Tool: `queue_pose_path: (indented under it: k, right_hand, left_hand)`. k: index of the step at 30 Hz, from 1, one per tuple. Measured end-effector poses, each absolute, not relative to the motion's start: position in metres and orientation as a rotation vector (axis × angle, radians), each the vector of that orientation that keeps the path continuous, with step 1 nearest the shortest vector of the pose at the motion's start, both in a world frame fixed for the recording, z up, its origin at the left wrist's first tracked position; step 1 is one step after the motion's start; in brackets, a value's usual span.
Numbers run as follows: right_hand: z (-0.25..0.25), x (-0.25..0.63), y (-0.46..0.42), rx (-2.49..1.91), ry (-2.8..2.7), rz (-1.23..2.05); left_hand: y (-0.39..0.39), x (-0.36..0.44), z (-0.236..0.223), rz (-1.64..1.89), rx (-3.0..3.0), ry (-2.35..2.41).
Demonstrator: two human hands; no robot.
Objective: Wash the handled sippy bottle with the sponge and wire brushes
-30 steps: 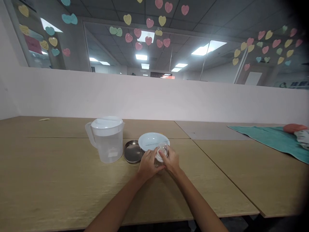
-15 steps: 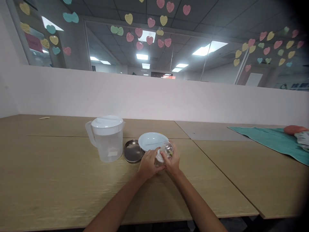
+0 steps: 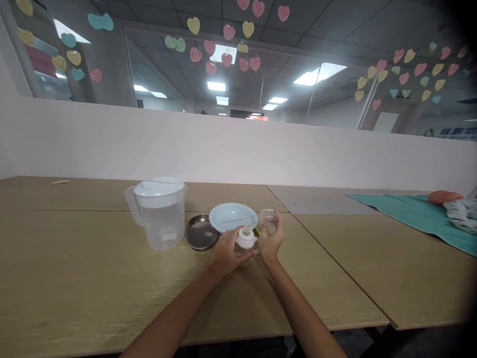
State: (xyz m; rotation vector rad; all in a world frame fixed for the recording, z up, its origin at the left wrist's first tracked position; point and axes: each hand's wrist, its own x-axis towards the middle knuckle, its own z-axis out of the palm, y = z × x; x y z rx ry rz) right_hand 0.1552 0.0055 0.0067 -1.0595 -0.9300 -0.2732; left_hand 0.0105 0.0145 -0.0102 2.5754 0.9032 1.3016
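A small baby bottle (image 3: 246, 240) with a white collar and a clear teat stands upright at the middle of the table. My left hand (image 3: 226, 252) is wrapped around its left side. Just to the right, my right hand (image 3: 271, 241) grips a clear domed cap (image 3: 268, 219), held apart from the bottle with its hollow side showing. Right behind the bottle lies a pale blue plate (image 3: 223, 224) with a thin, straight line or stick across it. Something yellow-green, mostly hidden, shows between the bottle and my right hand.
Left of the plate is a round metal dish (image 3: 201, 233). A lidded clear plastic pitcher (image 3: 163, 219) stands farther left. At the far right a green cloth (image 3: 402, 211) bears an orange item (image 3: 444, 197) and a patterned cloth (image 3: 462, 215). A white wall (image 3: 231, 149) rises behind the table.
The clear cap has come off the bottle's top and moved right in my right hand, uncovering the teat. My left hand keeps hold of the bottle. The view has shifted slightly.
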Motion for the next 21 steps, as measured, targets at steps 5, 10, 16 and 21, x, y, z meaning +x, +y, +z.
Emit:
queue_pose_path:
  k: [5, 10, 16, 21]
  right_hand:
    - [0.01, 0.165, 0.011, -1.109, -0.904, -0.047]
    - [0.002, 0.169, 0.022, -1.116, -1.011, 0.097]
    - [-0.006, 0.175, 0.031, -1.143, -1.127, 0.279]
    - [-0.008, 0.174, 0.033, -1.124, -1.142, 0.376]
  left_hand:
    - [0.014, 0.009, -0.011, 1.319, 2.556, 0.913]
    - [0.017, 0.007, -0.013, 1.327, 2.604, 0.929]
    - [0.016, 0.005, -0.012, 1.321, 2.627, 0.962]
    - [0.013, 0.005, -0.013, 1.346, 2.626, 0.984]
